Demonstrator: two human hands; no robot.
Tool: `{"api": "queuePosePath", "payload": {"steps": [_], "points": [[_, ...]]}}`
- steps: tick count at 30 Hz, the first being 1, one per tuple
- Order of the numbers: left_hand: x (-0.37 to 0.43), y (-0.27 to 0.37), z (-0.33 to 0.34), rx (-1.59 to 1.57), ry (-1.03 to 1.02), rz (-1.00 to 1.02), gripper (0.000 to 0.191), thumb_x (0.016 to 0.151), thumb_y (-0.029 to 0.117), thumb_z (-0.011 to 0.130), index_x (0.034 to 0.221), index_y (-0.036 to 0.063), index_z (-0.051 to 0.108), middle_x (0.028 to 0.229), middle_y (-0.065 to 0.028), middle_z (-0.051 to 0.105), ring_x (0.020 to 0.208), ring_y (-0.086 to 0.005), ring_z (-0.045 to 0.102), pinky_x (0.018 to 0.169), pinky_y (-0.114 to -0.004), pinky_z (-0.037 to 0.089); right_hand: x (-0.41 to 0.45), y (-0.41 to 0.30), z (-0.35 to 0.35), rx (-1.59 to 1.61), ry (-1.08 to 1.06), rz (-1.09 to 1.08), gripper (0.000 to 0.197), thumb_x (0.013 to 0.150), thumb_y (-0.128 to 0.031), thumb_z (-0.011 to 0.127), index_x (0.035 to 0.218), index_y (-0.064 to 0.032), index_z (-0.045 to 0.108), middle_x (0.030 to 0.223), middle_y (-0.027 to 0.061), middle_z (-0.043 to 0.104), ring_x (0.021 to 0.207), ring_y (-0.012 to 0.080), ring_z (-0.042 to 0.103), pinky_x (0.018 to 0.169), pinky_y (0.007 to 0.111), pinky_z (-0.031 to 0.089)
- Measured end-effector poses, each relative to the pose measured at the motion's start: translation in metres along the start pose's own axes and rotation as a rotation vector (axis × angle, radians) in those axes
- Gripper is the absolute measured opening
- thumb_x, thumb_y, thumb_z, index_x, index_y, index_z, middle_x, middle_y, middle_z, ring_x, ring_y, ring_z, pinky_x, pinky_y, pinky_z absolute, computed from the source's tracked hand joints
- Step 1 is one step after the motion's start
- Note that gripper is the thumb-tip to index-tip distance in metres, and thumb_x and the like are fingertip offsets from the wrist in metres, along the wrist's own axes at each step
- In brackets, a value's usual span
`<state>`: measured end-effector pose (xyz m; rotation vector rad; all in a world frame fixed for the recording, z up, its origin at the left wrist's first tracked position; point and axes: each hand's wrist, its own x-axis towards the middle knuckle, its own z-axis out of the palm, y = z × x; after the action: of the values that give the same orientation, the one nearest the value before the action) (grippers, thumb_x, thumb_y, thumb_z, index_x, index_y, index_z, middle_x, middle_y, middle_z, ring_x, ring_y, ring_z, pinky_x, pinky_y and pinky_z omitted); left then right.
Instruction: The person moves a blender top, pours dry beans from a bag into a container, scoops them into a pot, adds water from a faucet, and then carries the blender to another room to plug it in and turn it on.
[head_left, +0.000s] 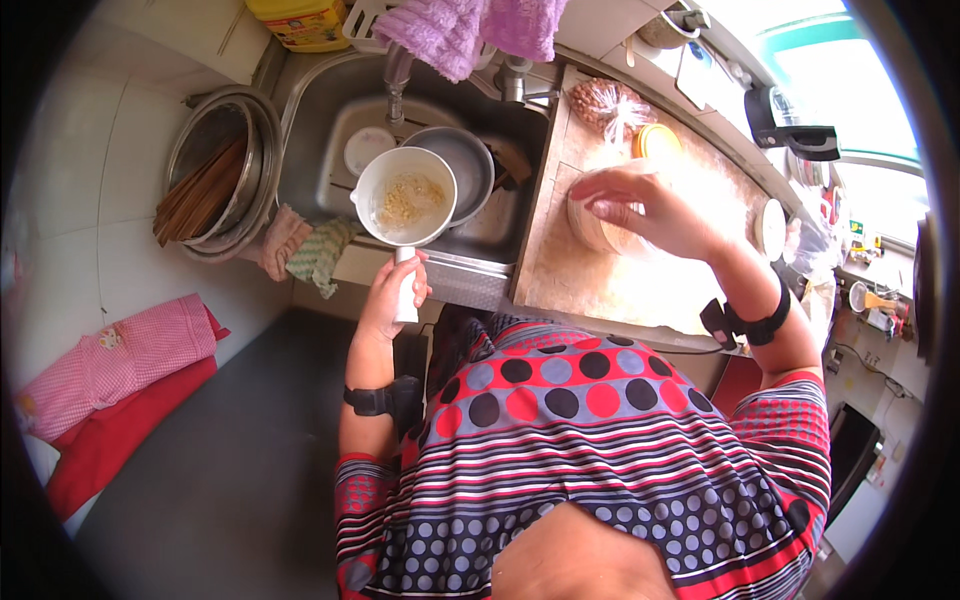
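Observation:
My left hand (392, 291) grips the white handle of a small white saucepan (442, 169), held above the sink. Small yellowish pieces (411, 201) lie in the saucepan. My right hand (637, 201) is over a round container (596, 232) on the worktop, its fingers bent at the container's rim. Glare and the hand hide much of that container; whether the fingers hold anything cannot be told. Beyond the right hand are a yellow-rimmed lid (658, 142) and a tied clear bag of reddish-brown nuts or beans (609, 106).
A metal basin (472, 169) and a small pale dish (369, 152) lie in the steel sink (304, 154). Nested metal pans (271, 135) with wooden sticks (206, 187) stand at left, near cloths (321, 259). The faucet (514, 79) and purple towels (465, 30) are at the back.

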<state>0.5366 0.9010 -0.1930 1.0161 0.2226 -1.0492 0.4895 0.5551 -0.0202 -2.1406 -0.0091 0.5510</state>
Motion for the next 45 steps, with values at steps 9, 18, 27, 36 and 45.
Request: {"api": "queuePosePath", "payload": {"steps": [9,18,27,36,45], "points": [[-0.016,0.011,0.023,0.166,0.093,-0.015,0.022,0.09,0.022,0.052,0.101,0.0032,0.051,0.061,0.0006,0.044,0.046,-0.0084,0.044,0.055,-0.022,0.043,-0.05,0.018,0.044,0.308,-0.005,0.105,0.032,0.094,-0.023,0.052,0.117,-0.0019,0.054,0.112,0.0093,0.061,0.103,0.0192,0.059,0.091,0.032,0.047],[-0.022,0.012,0.03,0.298,0.229,0.014,0.019,0.089,0.021,0.057,0.099,0.0052,0.051,0.059,0.0005,0.046,0.045,-0.0079,0.045,0.047,-0.021,0.041,-0.065,0.036,0.062,0.29,-0.026,0.178,0.032,0.094,-0.025,0.052,0.119,-0.0046,0.054,0.112,0.0087,0.062,0.101,0.0207,0.06,0.089,0.033,0.047],[-0.023,0.014,0.033,0.454,0.33,0.082,0.016,0.089,0.018,0.055,0.096,0.0051,0.049,0.064,-0.0001,0.048,0.049,-0.0071,0.046,0.043,-0.022,0.042,-0.067,0.048,0.073,0.266,-0.027,0.189,0.032,0.094,-0.024,0.052,0.119,-0.0049,0.054,0.111,0.0087,0.062,0.098,0.0216,0.061,0.086,0.033,0.048],[-0.024,0.014,0.03,0.578,0.412,0.163,0.014,0.088,0.012,0.056,0.096,0.0025,0.048,0.068,-0.0013,0.05,0.05,-0.0073,0.048,0.042,-0.023,0.043,-0.065,0.05,0.075,0.268,-0.061,0.204,0.031,0.093,-0.021,0.052,0.118,-0.0029,0.054,0.113,0.0102,0.061,0.101,0.0215,0.061,0.089,0.033,0.048],[-0.025,0.023,0.035,0.653,0.477,0.187,0.015,0.088,0.011,0.055,0.097,0.0011,0.048,0.068,-0.0024,0.051,0.05,-0.0076,0.048,0.041,-0.023,0.042,-0.065,0.052,0.075,0.247,-0.061,0.209,0.031,0.093,-0.021,0.053,0.119,-0.0042,0.054,0.112,0.0092,0.062,0.099,0.0218,0.062,0.085,0.033,0.049]]}}
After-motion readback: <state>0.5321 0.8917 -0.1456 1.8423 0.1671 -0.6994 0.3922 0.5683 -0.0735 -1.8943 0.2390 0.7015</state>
